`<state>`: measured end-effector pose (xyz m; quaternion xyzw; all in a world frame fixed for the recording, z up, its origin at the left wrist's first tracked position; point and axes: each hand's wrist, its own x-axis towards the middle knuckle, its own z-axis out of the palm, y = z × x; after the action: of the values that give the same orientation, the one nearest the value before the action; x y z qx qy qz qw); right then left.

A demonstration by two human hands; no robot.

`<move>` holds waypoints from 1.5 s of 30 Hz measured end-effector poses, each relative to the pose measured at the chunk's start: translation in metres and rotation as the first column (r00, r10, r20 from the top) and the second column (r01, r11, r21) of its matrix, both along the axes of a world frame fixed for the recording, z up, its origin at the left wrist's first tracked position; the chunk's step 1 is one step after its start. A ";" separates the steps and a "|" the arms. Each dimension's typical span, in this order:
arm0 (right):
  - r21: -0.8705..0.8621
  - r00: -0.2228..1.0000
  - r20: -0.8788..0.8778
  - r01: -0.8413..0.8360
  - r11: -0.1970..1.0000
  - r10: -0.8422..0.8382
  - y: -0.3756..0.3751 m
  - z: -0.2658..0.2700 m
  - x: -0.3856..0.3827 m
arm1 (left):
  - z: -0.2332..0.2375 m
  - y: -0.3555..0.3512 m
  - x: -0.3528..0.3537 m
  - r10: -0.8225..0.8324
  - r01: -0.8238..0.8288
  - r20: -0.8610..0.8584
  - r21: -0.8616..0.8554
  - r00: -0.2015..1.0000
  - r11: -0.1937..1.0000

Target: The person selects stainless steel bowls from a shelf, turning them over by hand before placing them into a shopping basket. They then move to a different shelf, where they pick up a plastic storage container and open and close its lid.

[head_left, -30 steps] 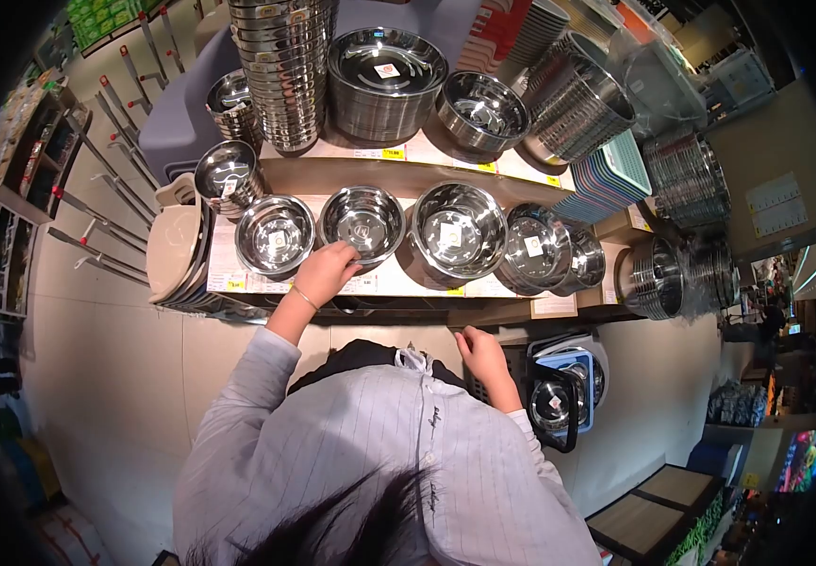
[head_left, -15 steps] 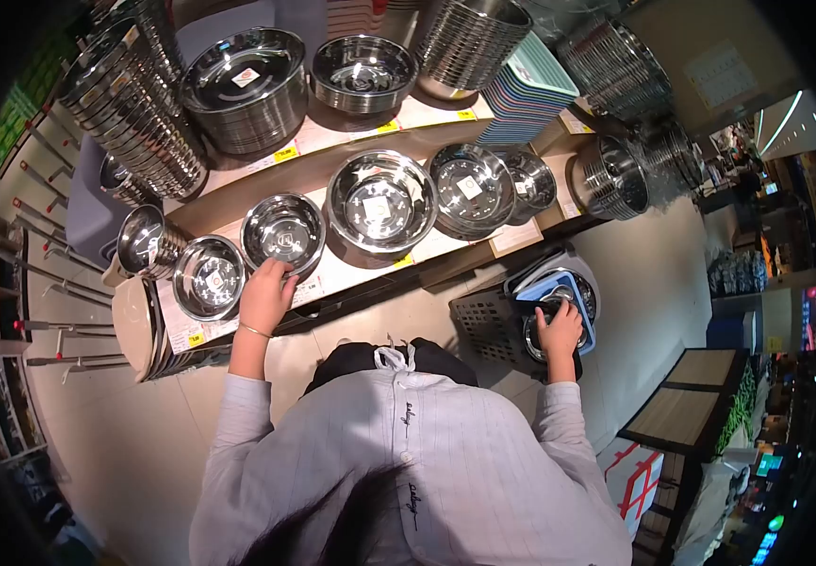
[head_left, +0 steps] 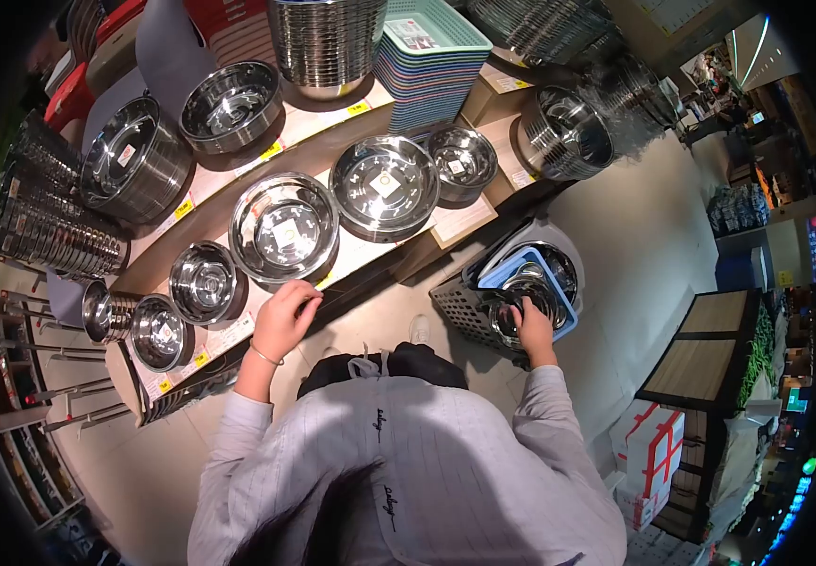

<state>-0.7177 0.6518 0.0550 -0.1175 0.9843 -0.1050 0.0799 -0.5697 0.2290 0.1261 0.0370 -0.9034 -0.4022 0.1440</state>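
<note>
Head view: display shelf (head_left: 356, 257) runs 8 to 2 o'clock. At its 4 o'clock a grey basket (head_left: 455, 309) holds a steel bowl (head_left: 507, 321), round, mouth up; the right hand (head_left: 533, 323) grips its rim. The left hand (head_left: 285, 316), fingers curled and empty, has left the small bowl (head_left: 202, 278) for the shelf edge at 6 o'clock.

- bowls on the shelf (head_left: 283, 226): all shiny silver, most with a small white sticker in the middle
- bowl in the basket (head_left: 507, 316): same mirror silver
- basket (head_left: 460, 307): dark grey, grid pattern on the sides
- shirt (head_left: 408, 472): pale grey with thin darker pinstripes
- stack of trays (head_left: 427, 66): teal on top, blue down the side
- price tags (head_left: 358, 108): yellow
- shelf (head_left: 313, 156): light tan
- boxes (head_left: 648, 443): white with red ribbon
- floor (head_left: 634, 236): plain beige
</note>
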 end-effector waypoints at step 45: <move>-0.099 0.996 -0.081 0.024 0.995 -0.032 0.102 -0.010 -0.165 | -0.054 0.154 -0.191 0.369 -0.249 0.067 -0.626 0.927 0.739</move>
<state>-0.8827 0.7541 0.0450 -0.1116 0.9820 -0.1493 0.0318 -0.7605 0.3828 0.0724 0.1763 -0.9743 -0.0564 0.1280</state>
